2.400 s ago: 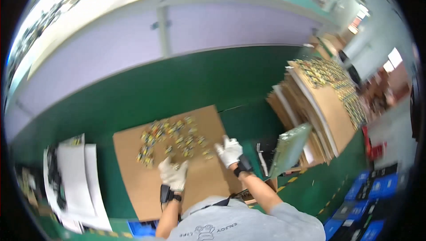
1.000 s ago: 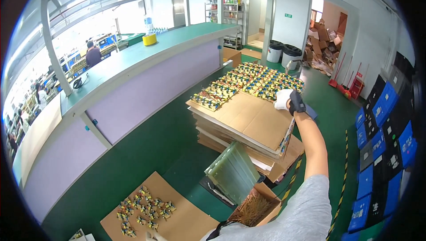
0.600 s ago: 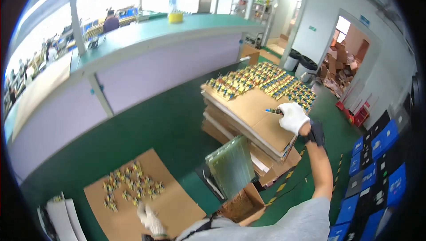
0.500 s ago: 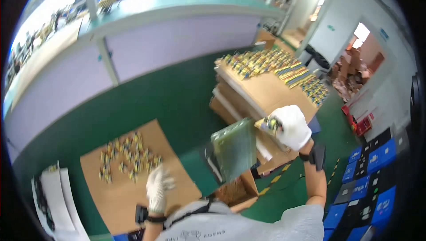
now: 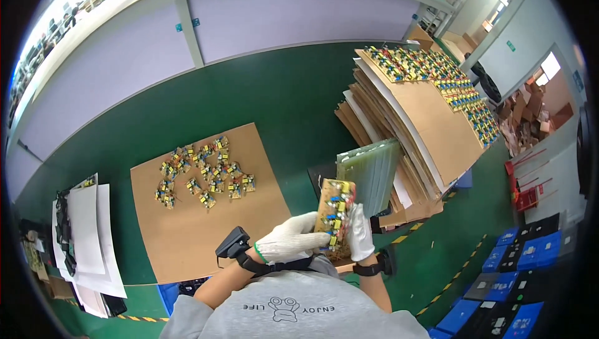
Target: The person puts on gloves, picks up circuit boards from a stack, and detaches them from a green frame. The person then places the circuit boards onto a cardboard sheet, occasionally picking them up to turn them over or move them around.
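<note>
In front of my chest I hold a circuit board (image 5: 335, 213), tan at the back edge with yellow, blue and silver components. My left hand (image 5: 291, 238), in a white knit glove, grips its lower left side. Along the board's right edge, my right hand (image 5: 360, 234), also gloved, is closed on it. To the left lies a cardboard sheet (image 5: 206, 248) with several small circuit boards (image 5: 216, 170) spread over its far half. Just beyond my right hand stand greenish translucent sheets (image 5: 369, 170), upright and slightly tilted.
On the right, a tall stack of cardboard sheets (image 5: 430, 133) carries rows of circuit boards (image 5: 446, 83). White sheets (image 5: 87, 227) are piled at far left. Blue and black bins (image 5: 499, 283) fill the lower right. A lilac-panelled bench (image 5: 281, 11) runs along the back.
My right hand has come from the cardboard stack to my chest with the circuit board. My left hand has left the cardboard sheet and taken hold of the board. The view has shifted.
</note>
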The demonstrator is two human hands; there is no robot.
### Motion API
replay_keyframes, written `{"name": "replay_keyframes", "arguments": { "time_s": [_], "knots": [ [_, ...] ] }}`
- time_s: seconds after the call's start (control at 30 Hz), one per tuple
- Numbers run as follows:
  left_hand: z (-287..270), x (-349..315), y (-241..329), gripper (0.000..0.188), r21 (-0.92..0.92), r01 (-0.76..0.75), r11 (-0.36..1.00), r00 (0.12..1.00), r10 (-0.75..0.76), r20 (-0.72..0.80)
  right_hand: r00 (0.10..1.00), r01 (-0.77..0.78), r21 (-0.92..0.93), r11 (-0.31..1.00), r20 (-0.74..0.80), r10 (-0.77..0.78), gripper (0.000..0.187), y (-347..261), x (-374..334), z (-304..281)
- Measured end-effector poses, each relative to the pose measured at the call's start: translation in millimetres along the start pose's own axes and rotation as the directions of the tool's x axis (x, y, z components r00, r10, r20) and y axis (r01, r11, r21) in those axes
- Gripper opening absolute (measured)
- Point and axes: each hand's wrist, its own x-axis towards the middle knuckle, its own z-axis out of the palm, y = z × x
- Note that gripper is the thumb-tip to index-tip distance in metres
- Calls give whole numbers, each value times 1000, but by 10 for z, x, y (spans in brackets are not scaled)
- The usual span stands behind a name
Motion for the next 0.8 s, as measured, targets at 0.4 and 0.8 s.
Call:
{"name": "replay_keyframes", "arguments": {
  "time_s": [0.4, 0.8],
  "knots": [
    [-363, 75, -633, 45, -122, 20, 992, 913, -67, -401, 890, 87, -863, 497, -157, -428, 31, 218, 465, -1082],
    [-762, -156, -1001, 40, -327, -95, 940, 743, -151, -652, 627, 111, -889, 445, -285, -725, 36, 280, 1003, -820]
  ]
}}
